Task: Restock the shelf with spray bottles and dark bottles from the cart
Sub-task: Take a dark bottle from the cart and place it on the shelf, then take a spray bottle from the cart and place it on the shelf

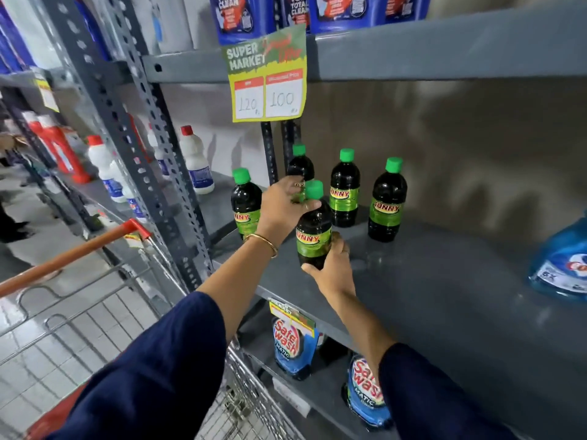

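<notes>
Sleeves [152, 385] foremost; rear dark bottle [300, 166] half behind left hand [282, 208].

I see a shop aisle lined with grey metal racking — perforated uprights [127, 134] carry flat grey shelf boards, and the back panel [444, 147] behind the middle board is dull brown-grey with soft reflections. A green and yellow price sign [268, 74] hangs from the upper board's edge, handwritten 120 and 100. Off to the left the floor [35, 223] is pale and glossy, catching the overhead light. Lower left, light square tiles [79, 338] show — the far end of the aisle is blurred
</notes>
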Demonstrator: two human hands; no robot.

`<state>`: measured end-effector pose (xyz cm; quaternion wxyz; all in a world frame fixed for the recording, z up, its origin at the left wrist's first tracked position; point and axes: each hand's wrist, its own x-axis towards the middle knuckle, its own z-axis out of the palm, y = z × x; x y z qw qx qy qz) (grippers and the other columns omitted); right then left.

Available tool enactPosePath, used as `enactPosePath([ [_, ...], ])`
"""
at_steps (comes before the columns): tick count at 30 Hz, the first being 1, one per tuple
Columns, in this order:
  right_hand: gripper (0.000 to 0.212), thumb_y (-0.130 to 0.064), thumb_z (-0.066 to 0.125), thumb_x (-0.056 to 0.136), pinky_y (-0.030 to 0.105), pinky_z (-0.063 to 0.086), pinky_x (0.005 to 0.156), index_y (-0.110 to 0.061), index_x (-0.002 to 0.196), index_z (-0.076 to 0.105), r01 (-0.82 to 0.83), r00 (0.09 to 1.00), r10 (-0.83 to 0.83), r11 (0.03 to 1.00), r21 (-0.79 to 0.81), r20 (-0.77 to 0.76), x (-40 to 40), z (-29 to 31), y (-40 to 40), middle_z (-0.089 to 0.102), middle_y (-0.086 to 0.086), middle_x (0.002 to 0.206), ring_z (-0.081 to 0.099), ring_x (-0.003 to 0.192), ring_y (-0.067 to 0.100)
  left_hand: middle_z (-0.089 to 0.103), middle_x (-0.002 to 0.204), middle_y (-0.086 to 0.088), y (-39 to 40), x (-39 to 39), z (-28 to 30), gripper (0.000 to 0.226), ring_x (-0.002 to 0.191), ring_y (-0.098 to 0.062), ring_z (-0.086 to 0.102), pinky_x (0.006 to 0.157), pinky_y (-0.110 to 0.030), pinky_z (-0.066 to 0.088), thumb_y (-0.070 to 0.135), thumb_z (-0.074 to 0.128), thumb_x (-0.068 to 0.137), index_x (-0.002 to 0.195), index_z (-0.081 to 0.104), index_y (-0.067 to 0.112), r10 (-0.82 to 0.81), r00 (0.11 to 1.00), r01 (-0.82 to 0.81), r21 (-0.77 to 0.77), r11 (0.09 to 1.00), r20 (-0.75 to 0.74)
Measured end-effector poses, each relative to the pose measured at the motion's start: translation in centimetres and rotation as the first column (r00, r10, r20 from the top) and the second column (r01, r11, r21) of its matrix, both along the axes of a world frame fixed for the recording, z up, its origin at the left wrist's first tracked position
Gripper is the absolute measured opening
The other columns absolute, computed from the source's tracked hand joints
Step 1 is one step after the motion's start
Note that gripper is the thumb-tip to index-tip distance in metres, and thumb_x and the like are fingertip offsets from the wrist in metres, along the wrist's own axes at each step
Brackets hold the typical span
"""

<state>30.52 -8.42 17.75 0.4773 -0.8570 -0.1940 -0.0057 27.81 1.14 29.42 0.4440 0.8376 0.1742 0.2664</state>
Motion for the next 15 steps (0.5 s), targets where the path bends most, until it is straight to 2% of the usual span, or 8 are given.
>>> enactPosePath([
  [2, 0.094, -0.015, 0.081, 0.068, 0.042, 0.037, 0.106, -0.002, 0.141, 0.023, 0.011, 1.0, -0.011, 1.0, -0.008, 0.013, -0.6, -0.1, -0.8, 0.033, 0.022, 0.142, 0.035, 0.132, 0.036, 0.062, 0.127, -0.014, 0.3, -1.4, -1.0, 0.076, 0.117, -0.023, 0.059, 0.104, -0.034, 0.046, 0.018, 0.081, 0.066, 0.133, 0.048, 0.005, 0.06, 0.998, -0.057, -0.087, 0.995, 0.029],
  [3, 0.09, -0.015, 0.08, 0.07, 0.043, 0.038, 0.106, -0.002, 0.14, 0.024, 0.03, 0.999, -0.03, 1.0, 0.007, 0.037, -1.2, -0.2, -1.2, 0.033, 0.021, 0.142, 0.035, 0.131, 0.036, 0.062, 0.128, -0.012, 0.6, -2.1, -1.6, 0.074, 0.118, -0.021, 0.059, 0.103, -0.028, 0.046, 0.02, 0.081, 0.067, 0.132, 0.049, 0.005, 0.099, 0.994, -0.095, -0.102, 0.99, 0.034],
  [6, 0.063, -0.011, 0.069, 0.077, 0.04, 0.039, 0.103, -0.002, 0.131, 0.038, 0.032, 0.982, -0.053, 0.993, 0.117, 0.179, -4.9, -0.6, -1.6, 0.044, 0.019, 0.135, 0.041, 0.125, 0.032, 0.067, 0.116, -0.009, 1.6, -5.7, -4.3, 0.053, 0.109, -0.02, 0.063, 0.086, -0.013, 0.046, 0.019, 0.077, 0.072, 0.119, 0.06, 0.002, 0.211, 0.977, -0.206, -0.107, 0.973, 0.035],
  [8, 0.043, -0.009, 0.063, 0.078, 0.032, 0.037, 0.098, -0.002, 0.119, 0.048, -0.02, 0.919, -0.023, 0.994, 0.104, 0.393, -7.5, -1.3, -1.2, 0.054, 0.02, 0.124, 0.047, 0.116, 0.028, 0.067, 0.103, -0.007, 2.4, -8.4, -6.6, 0.041, 0.097, -0.016, 0.063, 0.07, -0.001, 0.045, 0.014, 0.074, 0.076, 0.111, 0.062, -0.002, 0.266, 0.964, -0.26, -0.133, 0.957, 0.029],
  [9, 0.035, -0.011, 0.058, 0.078, 0.03, 0.036, 0.092, -0.005, 0.111, 0.05, -0.062, 0.875, 0.021, 0.996, 0.069, 0.483, -9.0, -1.8, -0.9, 0.06, 0.019, 0.116, 0.048, 0.109, 0.025, 0.067, 0.1, -0.008, 2.9, -10.1, -8.0, 0.037, 0.093, -0.015, 0.062, 0.064, -0.001, 0.043, 0.014, 0.073, 0.077, 0.109, 0.063, -0.003, 0.305, 0.952, -0.301, -0.131, 0.945, 0.013],
  [12, 0.02, -0.012, 0.051, 0.074, 0.034, 0.041, 0.079, -0.01, 0.094, 0.051, -0.231, 0.755, 0.227, 0.97, -0.074, 0.615, -13.3, -3.8, 0.1, 0.067, 0.015, 0.09, 0.053, 0.087, 0.025, 0.07, 0.087, -0.019, 4.8, -14.7, -13.1, 0.026, 0.078, -0.022, 0.062, 0.063, -0.02, 0.036, 0.023, 0.071, 0.078, 0.088, 0.068, -0.001, 0.402, 0.911, -0.403, 0.003, 0.915, -0.089],
  [13, 0.016, -0.009, 0.052, 0.073, 0.037, 0.043, 0.075, -0.009, 0.089, 0.054, -0.291, 0.727, 0.311, 0.947, -0.134, 0.613, -14.7, -4.8, 0.4, 0.067, 0.014, 0.084, 0.057, 0.08, 0.028, 0.07, 0.082, -0.021, 5.4, -16.1, -14.8, 0.026, 0.076, -0.027, 0.064, 0.062, -0.028, 0.037, 0.025, 0.07, 0.078, 0.081, 0.067, -0.001, 0.418, 0.897, -0.418, 0.033, 0.908, -0.147],
  [15, 0.012, -0.004, 0.054, 0.072, 0.04, 0.047, 0.066, -0.009, 0.083, 0.056, -0.385, 0.709, 0.469, 0.883, -0.268, 0.527, -17.7, -7.8, 0.7, 0.065, 0.014, 0.077, 0.062, 0.069, 0.032, 0.072, 0.083, -0.022, 6.0, -19.3, -18.4, 0.026, 0.082, -0.034, 0.067, 0.067, -0.033, 0.046, 0.027, 0.07, 0.077, 0.081, 0.069, 0.002, 0.462, 0.85, -0.466, 0.045, 0.883, -0.252],
])
